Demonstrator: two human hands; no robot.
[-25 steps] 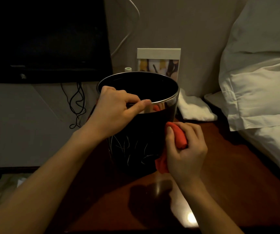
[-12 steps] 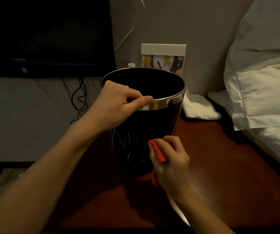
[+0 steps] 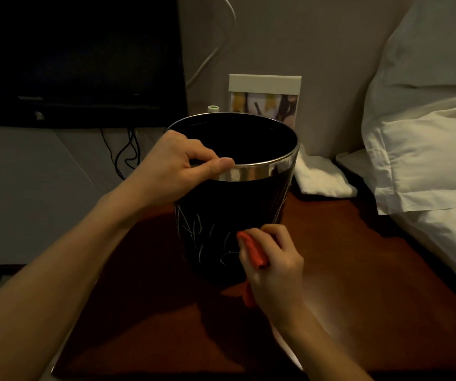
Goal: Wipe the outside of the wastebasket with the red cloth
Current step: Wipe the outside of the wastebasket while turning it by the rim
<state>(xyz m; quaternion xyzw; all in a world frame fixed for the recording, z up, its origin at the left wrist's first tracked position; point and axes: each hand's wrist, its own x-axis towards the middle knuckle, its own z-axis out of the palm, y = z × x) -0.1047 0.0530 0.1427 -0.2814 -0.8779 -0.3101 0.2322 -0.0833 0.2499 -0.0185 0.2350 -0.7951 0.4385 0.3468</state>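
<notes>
The fingers (image 3: 202, 158) of the left hand (image 3: 171, 166) grip the shiny rim of the black wastebasket (image 3: 235, 215) standing on the worktop (image 3: 358, 270), which looks light, stiff and slippery, while the right hand (image 3: 273, 268) squeezes the soft red cloth (image 3: 252, 251) against its low side.

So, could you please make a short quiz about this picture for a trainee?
1. True or false: the left hand grips the wastebasket at its rim.
2. The red cloth is against which part of the wastebasket's side? A) just under the rim B) low, near the base
3. Fill in: the wastebasket stands on a ___ table.

Key: 1 true; 2 B; 3 wooden.
</notes>
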